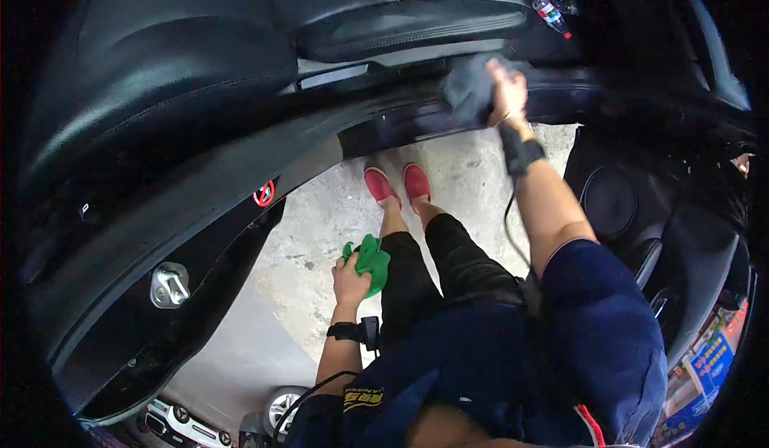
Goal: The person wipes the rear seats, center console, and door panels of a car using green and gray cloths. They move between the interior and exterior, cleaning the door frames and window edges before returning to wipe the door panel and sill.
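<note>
My right hand (509, 92) grips a grey cloth (471, 84) over the car's door sill (414, 119), beside the black leather seat (414, 18). Both hand and cloth are somewhat blurred. Low in front of my legs, my left hand (350, 281) holds a bunched green cloth (373, 265), away from the car body. Each wrist has a black strap, with a small black device on the left one.
An open car door (625, 208) stands at the right. A metal door striker (170, 286) juts from the door frame at the left. A plastic bottle (550, 15) lies inside the car. Another car's wheel (285, 406) shows at the bottom left.
</note>
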Demonstrator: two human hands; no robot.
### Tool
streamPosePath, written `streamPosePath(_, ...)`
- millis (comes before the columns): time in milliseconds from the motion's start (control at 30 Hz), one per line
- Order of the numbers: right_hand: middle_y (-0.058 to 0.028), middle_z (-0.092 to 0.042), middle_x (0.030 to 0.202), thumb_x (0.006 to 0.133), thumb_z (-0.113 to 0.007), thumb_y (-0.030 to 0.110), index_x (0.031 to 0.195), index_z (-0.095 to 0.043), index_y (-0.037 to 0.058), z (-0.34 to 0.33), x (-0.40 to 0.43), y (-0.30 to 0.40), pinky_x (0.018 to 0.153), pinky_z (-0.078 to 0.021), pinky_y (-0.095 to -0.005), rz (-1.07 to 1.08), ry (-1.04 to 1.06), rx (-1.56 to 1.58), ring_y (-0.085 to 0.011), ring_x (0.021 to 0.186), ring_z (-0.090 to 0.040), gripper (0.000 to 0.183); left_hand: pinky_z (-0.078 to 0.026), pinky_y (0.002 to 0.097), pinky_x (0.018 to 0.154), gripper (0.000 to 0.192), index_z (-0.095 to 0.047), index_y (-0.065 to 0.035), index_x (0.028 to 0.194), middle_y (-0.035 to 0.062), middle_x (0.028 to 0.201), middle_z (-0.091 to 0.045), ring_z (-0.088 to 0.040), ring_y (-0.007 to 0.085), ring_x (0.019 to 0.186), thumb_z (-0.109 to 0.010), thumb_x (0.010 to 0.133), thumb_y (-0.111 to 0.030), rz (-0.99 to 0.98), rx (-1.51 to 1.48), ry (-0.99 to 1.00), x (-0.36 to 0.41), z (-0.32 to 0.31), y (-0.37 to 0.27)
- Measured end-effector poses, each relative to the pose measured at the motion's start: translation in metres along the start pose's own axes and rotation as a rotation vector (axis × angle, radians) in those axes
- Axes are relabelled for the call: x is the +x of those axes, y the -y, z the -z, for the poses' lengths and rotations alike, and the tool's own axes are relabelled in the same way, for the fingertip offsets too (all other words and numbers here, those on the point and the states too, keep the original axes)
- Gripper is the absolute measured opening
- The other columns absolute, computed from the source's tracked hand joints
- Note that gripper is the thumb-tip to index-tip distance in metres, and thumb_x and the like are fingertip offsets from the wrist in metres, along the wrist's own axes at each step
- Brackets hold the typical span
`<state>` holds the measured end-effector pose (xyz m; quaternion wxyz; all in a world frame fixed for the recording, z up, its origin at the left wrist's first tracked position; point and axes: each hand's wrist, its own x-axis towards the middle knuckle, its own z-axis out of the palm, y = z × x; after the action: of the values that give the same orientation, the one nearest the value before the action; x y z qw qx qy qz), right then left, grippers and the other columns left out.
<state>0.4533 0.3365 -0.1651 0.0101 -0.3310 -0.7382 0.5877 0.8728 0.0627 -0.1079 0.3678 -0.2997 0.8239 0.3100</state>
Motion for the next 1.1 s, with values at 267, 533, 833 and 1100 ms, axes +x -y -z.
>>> streamPosePath(267, -0.0317, -0.048, 0.129, 0.075, -0.075, 0.045, 0.133, -0.053, -0.0049, -0.092, -0.016, -0.001, 0.099, -0.0427, -0.0417, 0.154, -0.270, -0.011, -0.0403, 0.115, -0.052, 0.079, -0.047, 0.0459, 0.098, 0.058, -0.060, -0.0139, 0.129, 0.0150, 0.127, -0.052, -0.049, 0.0379, 0.116, -0.065, 0.072, -0.020, -0.002, 0.059, 0.145, -0.002, -0.014, 0.012)
streamPosePath(533, -0.0237, -0.053, 0.112, 0.072, -0.077, 0.029, 0.123, -0.060, 0.0077, -0.232, -0.200, 0.006, 0.103, -0.0393, -0.0397, 0.560, 0.576, -0.301, -0.0389, 0.112, -0.049, 0.057, -0.047, 0.0454, 0.098, 0.057, -0.059, -0.0132, 0.130, 0.0150, 0.128, -0.052, -0.049, 0.0384, 0.115, -0.065, 0.074, -0.024, -0.025, 0.146, 0.170, 0.000, 0.010, 0.068)
streamPosePath(833, -0.0222, -0.052, 0.120, 0.067, -0.071, 0.006, 0.127, -0.063, 0.0206, -0.152, -0.128, 0.028, 0.098, -0.0468, -0.0428, 0.935, 0.773, -0.763, -0.0402, 0.115, -0.052, 0.062, -0.047, 0.0448, 0.099, 0.059, -0.058, -0.0160, 0.131, 0.0127, 0.129, -0.050, -0.047, 0.0372, 0.118, -0.068, 0.074, -0.025, -0.016, 0.282, 0.248, 0.013, 0.004, 0.073)
streamPosePath(1100, -0.0169, -0.065, 0.098, 0.068, -0.072, 0.011, 0.117, -0.064, 0.0181, 0.069, 0.112, -0.003, 0.090, -0.0509, -0.0452, 0.518, -0.382, -0.738, -0.0420, 0.094, -0.061, 0.051, -0.047, 0.0495, 0.095, 0.052, -0.060, -0.0158, 0.128, 0.0125, 0.133, -0.050, -0.048, 0.0375, 0.118, -0.064, 0.077, -0.023, 0.005, 0.336, 0.363, 0.019, -0.020, 0.040)
